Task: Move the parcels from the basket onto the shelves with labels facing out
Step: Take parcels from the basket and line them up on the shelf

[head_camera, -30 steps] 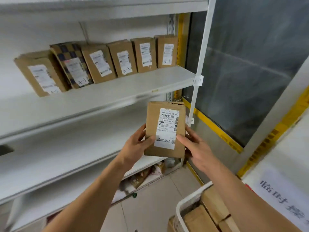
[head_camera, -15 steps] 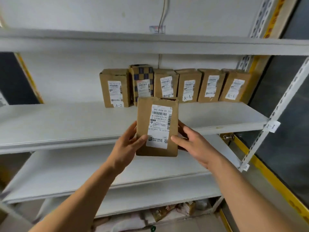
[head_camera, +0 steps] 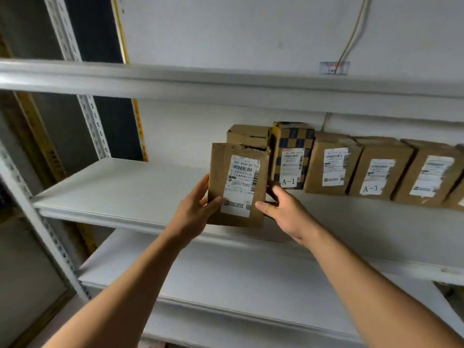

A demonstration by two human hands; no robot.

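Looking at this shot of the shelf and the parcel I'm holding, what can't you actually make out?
All from the head view:
- Plain box behind the held parcel: its label is hidden by that parcel.
- Last box in the row: cut off by the right edge.
- Labels on the shelved boxes, like the checkered box: fine print too small.
- Right hand: fingers hidden behind the parcel.
- Basket: out of frame.
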